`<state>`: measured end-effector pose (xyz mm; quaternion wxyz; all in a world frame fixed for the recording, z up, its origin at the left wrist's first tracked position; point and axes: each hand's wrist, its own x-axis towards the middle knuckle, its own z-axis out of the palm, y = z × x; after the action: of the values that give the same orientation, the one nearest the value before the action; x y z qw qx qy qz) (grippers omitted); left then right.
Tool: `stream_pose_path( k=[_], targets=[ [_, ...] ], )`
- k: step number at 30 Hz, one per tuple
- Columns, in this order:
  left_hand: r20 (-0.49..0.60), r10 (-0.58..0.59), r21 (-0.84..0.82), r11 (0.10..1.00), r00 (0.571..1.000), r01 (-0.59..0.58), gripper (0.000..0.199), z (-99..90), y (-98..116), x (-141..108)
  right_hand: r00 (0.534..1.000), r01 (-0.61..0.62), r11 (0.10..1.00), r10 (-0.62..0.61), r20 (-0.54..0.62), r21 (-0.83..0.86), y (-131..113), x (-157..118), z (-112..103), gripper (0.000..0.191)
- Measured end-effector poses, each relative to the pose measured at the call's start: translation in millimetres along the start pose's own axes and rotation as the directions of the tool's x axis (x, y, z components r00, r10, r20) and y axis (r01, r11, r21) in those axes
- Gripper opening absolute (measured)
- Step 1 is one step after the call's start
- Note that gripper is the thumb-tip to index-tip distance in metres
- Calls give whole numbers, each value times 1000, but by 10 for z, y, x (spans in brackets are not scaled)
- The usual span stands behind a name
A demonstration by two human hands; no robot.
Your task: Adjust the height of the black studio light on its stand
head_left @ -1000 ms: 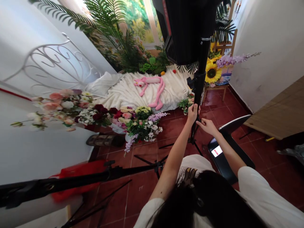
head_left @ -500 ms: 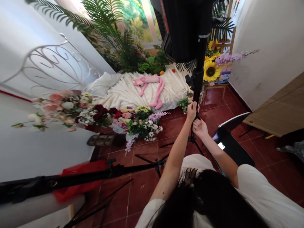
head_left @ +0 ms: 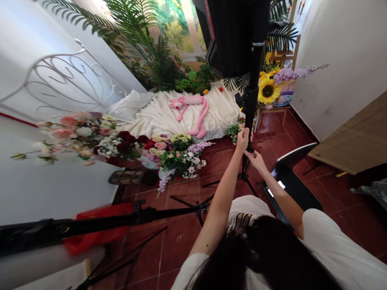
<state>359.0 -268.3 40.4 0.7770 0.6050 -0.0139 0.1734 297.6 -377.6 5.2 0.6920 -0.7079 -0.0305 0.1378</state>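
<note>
My left hand (head_left: 243, 139) is wrapped round the black pole of a light stand (head_left: 250, 112), which stands upright in front of me. Just below it, my right hand (head_left: 255, 159) pinches at a knob on the pole's lower collar; the knob itself is mostly hidden by the fingers. High on the pole sits a large black studio light (head_left: 231, 40), cut off by the top edge. Another knob (head_left: 241, 100) sticks out from the pole above my hands. The stand's tripod legs (head_left: 249, 184) spread on the red tiles below.
A black folding chair (head_left: 298, 189) with a phone on it is at my right. A second stand (head_left: 99, 227) slants in from the left. Flowers (head_left: 181, 157) line a bed with a white fur cover (head_left: 145, 121) and a pink plush toy (head_left: 193, 100). Sunflowers (head_left: 268, 90) stand behind the pole.
My right hand has turned at the knob, from curled fingers to a pinch with straighter fingers. My left hand keeps its grip on the pole. The view has shifted slightly.
</note>
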Motion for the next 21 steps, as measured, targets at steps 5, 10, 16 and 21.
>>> stream_pose_path(
  k=[5, 10, 16, 21],
  targets=[
    [11, -42, -9, 999, 999, 42, 76, -8, 26, -8, 977, 131, 969, -162, -142, -208, 67, -1, -40, 76],
    [4, -42, -14, 999, 999, 42, 80, -3, 30, -8, 961, 145, 921, -218, -169, -362, 20, 47, -91, 83],
    [17, -20, -5, 1000, 1000, 20, 81, -8, 25, 2, 960, 153, 891, -236, -148, -428, -4, 119, -92, 85],
    [17, -21, -7, 1000, 1000, 21, 83, -9, 38, 3, 953, 195, 814, -288, -89, -547, -62, 148, -180, 84]
  ],
)
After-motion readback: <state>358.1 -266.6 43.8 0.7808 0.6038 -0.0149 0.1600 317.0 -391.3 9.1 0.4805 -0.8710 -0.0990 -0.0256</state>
